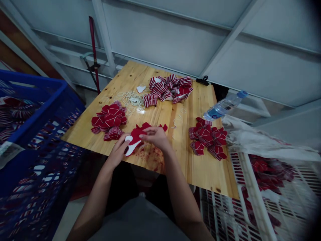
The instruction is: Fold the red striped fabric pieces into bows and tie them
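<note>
Red cloth cut-out (135,134) with white backing, limp and light, best taken by its edge: we pinch it just above our pine table (183,160), left hand (117,150) at the white edge, right hand (156,136) fingers pressed together on the red.

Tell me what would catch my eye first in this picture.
Bundles of red-and-white striped cloth stand out first, heaped in three clusters on the pine table, near a tangle of pale rubber bands. At the centre, the left hand and right hand hold a red-and-white cloth piece. To the left, a bright blue plastic crate holds more striped cloth.
</note>
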The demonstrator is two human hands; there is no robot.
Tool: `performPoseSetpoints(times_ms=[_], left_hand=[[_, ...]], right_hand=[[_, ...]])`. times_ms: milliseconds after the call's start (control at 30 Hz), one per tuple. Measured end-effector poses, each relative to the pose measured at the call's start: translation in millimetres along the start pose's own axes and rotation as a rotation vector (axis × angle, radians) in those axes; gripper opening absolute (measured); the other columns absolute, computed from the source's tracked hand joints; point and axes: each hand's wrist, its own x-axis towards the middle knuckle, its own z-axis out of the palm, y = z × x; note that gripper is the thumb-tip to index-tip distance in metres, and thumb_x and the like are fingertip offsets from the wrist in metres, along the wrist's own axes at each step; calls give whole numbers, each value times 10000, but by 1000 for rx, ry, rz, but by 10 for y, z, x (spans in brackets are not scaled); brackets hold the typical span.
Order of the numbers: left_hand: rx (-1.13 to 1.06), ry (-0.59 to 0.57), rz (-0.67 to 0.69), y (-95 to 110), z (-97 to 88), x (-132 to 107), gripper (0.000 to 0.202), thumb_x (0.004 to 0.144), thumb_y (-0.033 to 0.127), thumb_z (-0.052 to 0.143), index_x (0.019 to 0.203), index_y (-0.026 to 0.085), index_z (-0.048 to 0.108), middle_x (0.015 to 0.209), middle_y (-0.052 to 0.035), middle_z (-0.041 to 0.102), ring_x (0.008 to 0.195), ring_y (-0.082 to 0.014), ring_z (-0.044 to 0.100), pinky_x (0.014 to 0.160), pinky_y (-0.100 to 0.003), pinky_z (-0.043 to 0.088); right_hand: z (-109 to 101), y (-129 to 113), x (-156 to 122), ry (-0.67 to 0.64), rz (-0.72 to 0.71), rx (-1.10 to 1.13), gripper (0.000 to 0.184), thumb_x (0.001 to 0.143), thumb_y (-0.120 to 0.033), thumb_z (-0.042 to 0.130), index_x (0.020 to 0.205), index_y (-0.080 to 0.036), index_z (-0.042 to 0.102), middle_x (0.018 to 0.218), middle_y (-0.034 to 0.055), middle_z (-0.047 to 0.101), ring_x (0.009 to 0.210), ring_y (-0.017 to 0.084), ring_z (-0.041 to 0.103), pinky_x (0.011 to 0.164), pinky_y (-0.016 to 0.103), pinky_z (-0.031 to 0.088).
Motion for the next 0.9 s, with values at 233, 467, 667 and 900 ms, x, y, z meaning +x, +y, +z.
performPoseSetpoints(times_ms=[233,467,667,900], left_hand=[[-7,71,-36,-73,19,60,401,800,494,573,1037,182,659,956,-29,687,877,-199,591,763,-274,451],[-11,3,-16,-64,90,69,458,782,560,621,1027,178,681,997,-51,696,909,-210,613,807,-293,471],[-166,-257,25,26,178,89,333,787,405,627,1046,207,695,1178,-69,669,1160,-271,577,963,-328,444],[-46,-190,11,127,294,85,419,788,443,636,1127,197,641,1150,-58,673,1072,-246,605,944,-329,455]], right_hand=[[-85,17,127,422,-70,-379,334,620,-353,828,873,-180,698,724,49,720,688,218,679,654,350,541],[-58,-79,-391,-128,-555,-521,262,777,-240,732,1038,-262,725,1168,60,708,1085,212,658,966,390,500],[-241,137,-517,143,-361,-311,132,817,-339,683,881,-246,751,936,38,758,866,210,709,807,353,554],[-548,155,-310,610,-242,-648,283,744,-361,728,958,-176,738,894,83,686,828,229,633,822,393,495]])
